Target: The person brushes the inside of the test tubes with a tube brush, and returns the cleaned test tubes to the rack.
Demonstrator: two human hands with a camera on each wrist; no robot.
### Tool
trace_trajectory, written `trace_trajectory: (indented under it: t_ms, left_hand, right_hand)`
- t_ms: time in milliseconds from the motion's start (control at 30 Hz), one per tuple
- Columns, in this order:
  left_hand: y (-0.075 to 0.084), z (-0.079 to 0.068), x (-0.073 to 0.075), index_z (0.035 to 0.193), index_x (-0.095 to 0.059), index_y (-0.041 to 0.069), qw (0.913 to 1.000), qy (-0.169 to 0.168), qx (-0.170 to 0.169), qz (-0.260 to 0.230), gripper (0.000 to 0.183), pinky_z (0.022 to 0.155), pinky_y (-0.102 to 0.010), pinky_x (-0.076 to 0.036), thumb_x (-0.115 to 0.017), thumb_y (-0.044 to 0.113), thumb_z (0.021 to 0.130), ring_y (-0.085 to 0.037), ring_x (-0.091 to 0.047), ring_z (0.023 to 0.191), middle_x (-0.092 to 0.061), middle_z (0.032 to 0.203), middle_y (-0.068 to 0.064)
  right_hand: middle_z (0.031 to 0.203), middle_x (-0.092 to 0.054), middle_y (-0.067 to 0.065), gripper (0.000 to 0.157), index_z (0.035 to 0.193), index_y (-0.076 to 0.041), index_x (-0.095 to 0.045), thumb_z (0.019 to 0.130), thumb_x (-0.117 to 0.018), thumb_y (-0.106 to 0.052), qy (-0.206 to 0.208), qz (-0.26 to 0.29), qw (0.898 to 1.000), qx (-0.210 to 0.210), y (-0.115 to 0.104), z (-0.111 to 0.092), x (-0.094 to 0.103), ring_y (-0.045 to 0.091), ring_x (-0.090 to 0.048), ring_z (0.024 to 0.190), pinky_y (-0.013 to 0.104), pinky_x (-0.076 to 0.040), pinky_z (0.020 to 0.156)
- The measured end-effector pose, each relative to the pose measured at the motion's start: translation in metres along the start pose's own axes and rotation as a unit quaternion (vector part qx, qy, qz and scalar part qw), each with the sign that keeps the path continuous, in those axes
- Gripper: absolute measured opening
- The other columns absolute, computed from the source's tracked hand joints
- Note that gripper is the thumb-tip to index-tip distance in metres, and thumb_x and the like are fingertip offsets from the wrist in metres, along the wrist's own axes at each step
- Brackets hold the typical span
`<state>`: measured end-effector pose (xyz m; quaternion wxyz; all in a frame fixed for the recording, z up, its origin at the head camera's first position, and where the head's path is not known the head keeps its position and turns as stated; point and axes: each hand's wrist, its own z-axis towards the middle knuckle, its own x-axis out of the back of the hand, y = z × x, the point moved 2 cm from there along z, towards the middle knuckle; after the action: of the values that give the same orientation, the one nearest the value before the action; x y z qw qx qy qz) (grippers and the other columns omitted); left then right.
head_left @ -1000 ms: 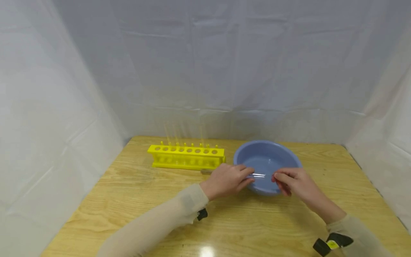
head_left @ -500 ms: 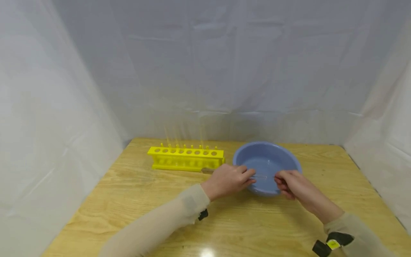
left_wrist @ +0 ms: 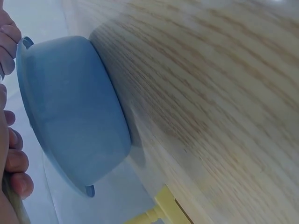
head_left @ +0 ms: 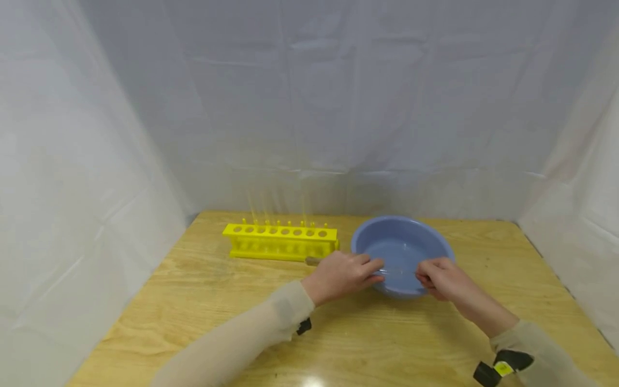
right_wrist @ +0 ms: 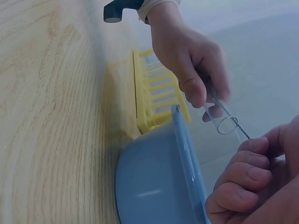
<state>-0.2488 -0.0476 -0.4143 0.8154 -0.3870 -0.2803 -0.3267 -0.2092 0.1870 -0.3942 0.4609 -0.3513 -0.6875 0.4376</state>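
Note:
Over the front of a blue basin (head_left: pixel 401 223), my left hand (head_left: pixel 342 275) grips a clear test tube (right_wrist: pixel 211 115) lying nearly level. Its open mouth faces my right hand (head_left: pixel 444 280). A test tube brush's twisted wire handle (right_wrist: pixel 241 129) runs into the mouth, and my right hand pinches that wire with its other fingers curled in. Past the left hand, the brownish bristle end (head_left: pixel 311 261) shows on the far side, seen also in the left wrist view. The middle of the tube is hidden inside the left hand.
A yellow test tube rack (head_left: pixel 280 234) stands left of the basin, with several clear tubes upright at its back. Both stand on a wooden table (head_left: pixel 203 301). White sheeting (head_left: pixel 309 107) encloses the back and sides.
My right hand has shifted slightly right and its fingers have curled in further on the wire. The bristle end has edged slightly right; the left hand stays nearly in place.

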Motion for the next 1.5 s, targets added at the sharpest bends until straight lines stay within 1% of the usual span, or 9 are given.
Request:
trace_trajectory:
  t_ms: [267,367,467,533,667,800,1033,1300,1500]
  left_hand:
    - [0.001,-0.001,0.001,0.112,-0.065,0.023,0.9999,-0.003,0.003,-0.015,0.03,0.047,-0.022,-0.046,-0.057,0.049,0.1,-0.006,-0.058,0.057,-0.06,0.075,0.009]
    - [0.0,-0.001,0.001,0.114,-0.065,0.022,0.9991,-0.015,0.013,-0.037,0.029,0.047,-0.023,-0.047,-0.058,0.047,0.1,-0.006,-0.059,0.058,-0.064,0.078,0.009]
    - [-0.007,-0.007,0.001,0.114,-0.064,0.021,0.9964,-0.032,0.039,-0.069,0.027,0.049,-0.023,-0.048,-0.062,0.043,0.099,-0.007,-0.061,0.059,-0.068,0.082,0.007]
    - [-0.012,-0.015,0.001,0.113,-0.064,0.02,0.995,-0.039,0.052,-0.076,0.026,0.048,-0.022,-0.047,-0.065,0.041,0.098,-0.006,-0.061,0.058,-0.07,0.082,0.007]
    - [-0.017,-0.023,0.003,0.112,-0.064,0.019,0.9952,-0.032,0.052,-0.077,0.027,0.045,-0.021,-0.044,-0.069,0.039,0.096,-0.005,-0.06,0.055,-0.068,0.078,0.006]
    - [-0.016,-0.021,0.003,0.11,-0.063,0.017,0.9946,-0.025,0.044,-0.09,0.028,0.044,-0.019,-0.042,-0.072,0.037,0.093,-0.005,-0.059,0.054,-0.067,0.076,0.006]
    - [-0.014,-0.022,0.0,0.108,-0.063,0.018,0.9908,-0.035,0.062,-0.115,0.026,0.044,-0.017,-0.039,-0.072,0.037,0.093,-0.005,-0.057,0.054,-0.067,0.076,0.006]
    - [-0.011,-0.023,-0.002,0.108,-0.062,0.02,0.9871,-0.05,0.073,-0.134,0.022,0.047,-0.016,-0.042,-0.067,0.038,0.097,-0.003,-0.059,0.058,-0.069,0.08,0.008]
    - [-0.01,-0.022,-0.002,0.111,-0.063,0.02,0.9864,-0.047,0.074,-0.139,0.024,0.049,-0.018,-0.047,-0.066,0.038,0.097,-0.004,-0.063,0.061,-0.071,0.083,0.008]
  right_hand:
    - [0.058,-0.027,-0.002,0.038,0.066,-0.009,-0.032,0.103,-0.036,-0.016,-0.01,-0.005,1.0,0.009,-0.001,-0.004,0.005,0.013,-0.017,0.05,0.029,-0.022,0.047]
    - [0.058,-0.027,-0.002,0.038,0.066,-0.009,-0.032,0.103,-0.036,-0.016,-0.006,-0.008,1.0,0.008,0.001,-0.005,0.01,0.013,-0.017,0.05,0.029,-0.022,0.047]
    - [0.056,-0.027,-0.002,0.038,0.064,-0.009,-0.032,0.101,-0.038,-0.015,0.021,-0.015,1.0,0.011,0.006,-0.007,0.024,0.011,-0.019,0.05,0.028,-0.024,0.046]
    - [0.055,-0.028,-0.003,0.038,0.064,-0.009,-0.034,0.101,-0.038,-0.015,0.036,-0.022,0.999,0.012,0.01,-0.01,0.036,0.011,-0.02,0.05,0.029,-0.026,0.047]
    - [0.054,-0.028,-0.004,0.039,0.065,-0.009,-0.035,0.103,-0.037,-0.016,0.039,-0.041,0.998,0.023,0.016,-0.017,0.054,0.01,-0.021,0.049,0.031,-0.027,0.046]
    - [0.056,-0.028,-0.004,0.04,0.067,-0.009,-0.037,0.105,-0.035,-0.019,0.039,-0.059,0.997,0.028,0.017,-0.022,0.061,0.01,-0.022,0.048,0.031,-0.029,0.045]
    - [0.057,-0.026,-0.004,0.042,0.07,-0.004,-0.033,0.108,-0.031,-0.021,0.049,-0.085,0.994,0.041,0.021,-0.031,0.074,0.013,-0.019,0.049,0.033,-0.029,0.045]
    - [0.058,-0.027,-0.004,0.042,0.072,-0.004,-0.038,0.108,-0.031,-0.023,0.072,-0.101,0.992,0.035,0.023,-0.037,0.086,0.014,-0.02,0.049,0.036,-0.032,0.047]
    - [0.058,-0.028,-0.004,0.045,0.072,-0.002,-0.041,0.11,-0.031,-0.025,0.086,-0.104,0.99,0.044,0.028,-0.041,0.095,0.015,-0.021,0.048,0.037,-0.033,0.047]
